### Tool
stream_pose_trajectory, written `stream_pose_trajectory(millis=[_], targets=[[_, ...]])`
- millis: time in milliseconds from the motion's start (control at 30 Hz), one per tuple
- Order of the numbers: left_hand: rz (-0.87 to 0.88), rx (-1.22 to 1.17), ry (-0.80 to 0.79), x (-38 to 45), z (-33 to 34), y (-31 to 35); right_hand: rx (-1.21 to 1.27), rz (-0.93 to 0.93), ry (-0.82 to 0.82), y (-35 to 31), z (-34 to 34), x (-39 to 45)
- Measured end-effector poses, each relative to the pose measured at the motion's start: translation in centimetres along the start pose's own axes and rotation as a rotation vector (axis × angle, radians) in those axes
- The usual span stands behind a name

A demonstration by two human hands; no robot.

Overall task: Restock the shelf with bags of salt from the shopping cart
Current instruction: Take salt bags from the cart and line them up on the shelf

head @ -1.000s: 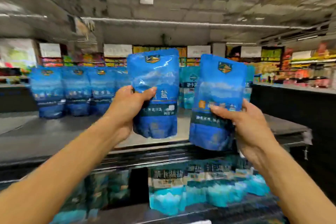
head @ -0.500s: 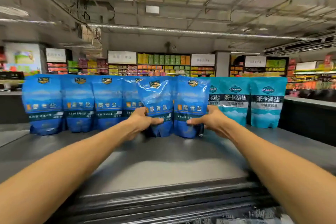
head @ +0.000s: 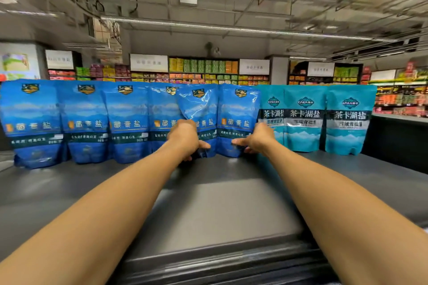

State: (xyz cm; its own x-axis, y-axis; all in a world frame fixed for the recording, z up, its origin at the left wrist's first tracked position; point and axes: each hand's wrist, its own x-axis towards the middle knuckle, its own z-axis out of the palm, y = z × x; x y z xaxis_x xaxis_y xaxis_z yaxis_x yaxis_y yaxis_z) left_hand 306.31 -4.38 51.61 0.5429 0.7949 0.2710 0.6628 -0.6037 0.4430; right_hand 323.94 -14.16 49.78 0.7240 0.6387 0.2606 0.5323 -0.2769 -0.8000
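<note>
Two dark blue salt bags stand side by side at the back of the grey top shelf [head: 227,203]. My left hand [head: 185,140] grips the left bag [head: 200,109] low down; that bag is creased and leans a little. My right hand [head: 257,140] holds the lower right edge of the right bag [head: 238,118], thumb across its front. Both bags' bases touch the shelf. Several matching dark blue bags [head: 85,122] stand in a row to their left. The shopping cart is out of view.
Three teal salt bags [head: 304,120] stand upright to the right of my right hand, the nearest partly behind it. A black counter [head: 398,136] lies at far right. Distant store shelves [head: 203,69] fill the background.
Both hands carried the two blue bags from in front of me to the back of the top shelf and set them down in the row; my view rose above the shelf.
</note>
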Motion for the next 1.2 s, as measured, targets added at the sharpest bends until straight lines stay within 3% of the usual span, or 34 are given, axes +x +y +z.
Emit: stream_pose_trajectory(millis=[233,433,533,633,700,800,900,967,1067,1200], targets=[[-0.067,0.387,-0.005,-0.4,-0.5,0.1,-0.127,-0.062,0.067,0.9,-0.1,0.0],[0.139,0.407,0.152,-3.3,-1.9,0.8,-0.218,-0.087,-0.002,0.0,-4.6,-4.5],[0.291,0.23,0.261,-6.9,-3.0,2.9,-0.052,-0.279,0.022,0.0,-8.3,-9.5],[0.473,-0.104,0.251,-11.7,-3.0,7.0,-0.008,-0.544,0.256,1.5,-12.5,-16.5],[0.564,-0.277,0.222,-15.5,-1.8,11.0,0.059,-0.585,0.334,3.9,-15.1,-21.9],[0.68,-0.6,0.051,-22.2,1.6,17.1,0.137,-0.523,0.41,8.9,-18.3,-30.1],[0.772,-0.916,-0.224,-30.3,7.3,21.0,0.186,-0.343,0.555,15.7,-21.3,-38.4],[0.742,-1.06,-0.45,-35.5,12.5,21.6,0.165,-0.199,0.665,20.2,-22.8,-43.6],[0.654,-1.03,-0.786,-43.4,22.3,22.8,0.094,0.084,0.827,28.0,-24.7,-52.4],[0.554,-0.781,-1.111,-51.6,35.4,24.4,0.06,0.508,0.991,38.3,-25.9,-62.7]])
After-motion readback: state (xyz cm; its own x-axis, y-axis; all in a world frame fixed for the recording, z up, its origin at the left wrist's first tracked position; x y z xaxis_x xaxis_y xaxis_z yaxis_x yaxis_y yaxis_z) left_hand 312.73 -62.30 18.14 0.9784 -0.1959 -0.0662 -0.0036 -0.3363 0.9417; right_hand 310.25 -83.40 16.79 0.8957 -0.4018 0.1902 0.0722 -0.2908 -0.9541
